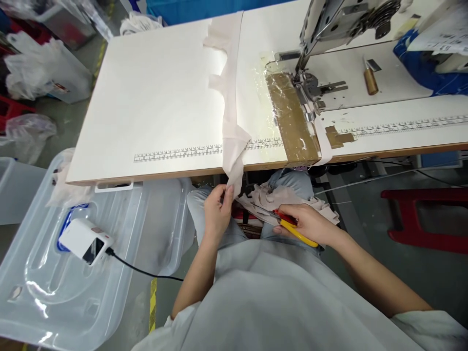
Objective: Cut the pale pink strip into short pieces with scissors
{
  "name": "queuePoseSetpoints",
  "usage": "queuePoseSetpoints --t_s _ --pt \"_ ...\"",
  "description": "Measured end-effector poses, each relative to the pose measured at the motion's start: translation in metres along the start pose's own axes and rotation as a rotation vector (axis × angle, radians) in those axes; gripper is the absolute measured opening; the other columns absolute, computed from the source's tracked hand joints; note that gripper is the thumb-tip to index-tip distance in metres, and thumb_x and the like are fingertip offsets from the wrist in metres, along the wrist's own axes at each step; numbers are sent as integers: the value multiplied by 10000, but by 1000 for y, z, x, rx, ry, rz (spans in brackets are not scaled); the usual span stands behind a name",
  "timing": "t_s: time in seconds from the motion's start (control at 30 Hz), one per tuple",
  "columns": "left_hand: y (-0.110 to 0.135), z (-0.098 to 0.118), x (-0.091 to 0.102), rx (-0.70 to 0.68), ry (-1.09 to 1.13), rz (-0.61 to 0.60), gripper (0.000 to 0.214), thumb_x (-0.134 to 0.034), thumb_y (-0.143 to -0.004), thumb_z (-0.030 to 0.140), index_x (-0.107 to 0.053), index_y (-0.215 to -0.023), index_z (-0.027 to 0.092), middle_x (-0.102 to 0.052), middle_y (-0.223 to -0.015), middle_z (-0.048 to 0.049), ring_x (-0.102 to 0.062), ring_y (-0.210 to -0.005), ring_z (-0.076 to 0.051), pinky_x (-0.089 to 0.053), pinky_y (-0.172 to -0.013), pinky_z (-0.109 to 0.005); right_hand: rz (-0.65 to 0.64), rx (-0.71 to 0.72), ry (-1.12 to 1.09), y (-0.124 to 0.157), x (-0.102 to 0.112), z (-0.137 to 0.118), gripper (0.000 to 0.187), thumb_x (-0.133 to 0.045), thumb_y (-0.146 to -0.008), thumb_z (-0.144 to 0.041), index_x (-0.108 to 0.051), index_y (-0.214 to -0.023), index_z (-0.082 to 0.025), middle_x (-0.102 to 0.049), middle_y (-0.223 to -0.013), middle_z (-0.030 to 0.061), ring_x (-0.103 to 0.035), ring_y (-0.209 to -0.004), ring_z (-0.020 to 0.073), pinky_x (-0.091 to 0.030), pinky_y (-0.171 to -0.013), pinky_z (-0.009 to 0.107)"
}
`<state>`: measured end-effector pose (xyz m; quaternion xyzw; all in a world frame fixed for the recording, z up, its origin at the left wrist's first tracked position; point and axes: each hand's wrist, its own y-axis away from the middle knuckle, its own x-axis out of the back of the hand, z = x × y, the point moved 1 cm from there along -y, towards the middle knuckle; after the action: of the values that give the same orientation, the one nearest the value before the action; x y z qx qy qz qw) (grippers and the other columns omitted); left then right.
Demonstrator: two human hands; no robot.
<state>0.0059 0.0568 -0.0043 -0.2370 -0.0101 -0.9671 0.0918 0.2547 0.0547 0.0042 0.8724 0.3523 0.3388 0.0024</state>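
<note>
A long strip of pale pink fabric (pixel 229 97) lies across the white table and hangs over its front edge. My left hand (pixel 218 209) pinches the hanging end between thumb and fingers. In my right hand (pixel 305 223) is a pair of scissors (pixel 298 234) with red and yellow handles. Their blades point left, toward the fabric end by my left hand; whether they touch it I cannot tell. More pale pink fabric pieces (pixel 270 195) lie bunched on my lap beneath the scissors.
A sewing machine (pixel 310 83) stands on the table (pixel 164 87) at the right, near a wooden-handled tool (pixel 370 80). Left of me, a clear plastic bin (pixel 109 297) carries a white device (pixel 86 240) with a black cable. A red stool (pixel 409 214) stands at the right.
</note>
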Motion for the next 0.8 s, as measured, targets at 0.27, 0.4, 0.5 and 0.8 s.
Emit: queuePoseSetpoints --t_s 0.27,0.4,0.5,0.8 --pt "56 -119 79 692 -190 305 319 -560 -835 328 -577 -1094 142 -580 -624 -7 -573 -606 -208 -453 -598 -293 145 -120 -107 23 11 42 570 -553 -883 -744 -453 -729 -204 -476 -644 -11 -417 -591 151 -310 -553 248" --pt "76 -90 76 616 -62 154 324 -565 -864 401 -617 -1084 168 -551 -611 13 -552 -577 -184 -466 -606 -289 170 -165 -145 17 8 45 613 -559 -849 -789 -449 -707 -202 -425 -613 -22 -381 -580 143 -293 -536 242" --pt "71 -37 44 509 399 -224 457 -554 -897 543 -631 -1186 197 -674 -918 -65 -651 -825 -216 -539 -675 -306 88 -149 -171 9 7 30 605 -566 -852 -776 -446 -713 -199 -466 -645 -10 -419 -605 153 -319 -553 247" --pt "43 28 15 19 29 -191 263 -655 -894 412 -718 -756 197 -580 -968 -69 -494 -658 -108 -389 -550 -241 -60 -51 -134 7 3 7 550 -516 -903 -697 -340 -717 -210 -420 -640 -18 -372 -603 146 -302 -564 246"
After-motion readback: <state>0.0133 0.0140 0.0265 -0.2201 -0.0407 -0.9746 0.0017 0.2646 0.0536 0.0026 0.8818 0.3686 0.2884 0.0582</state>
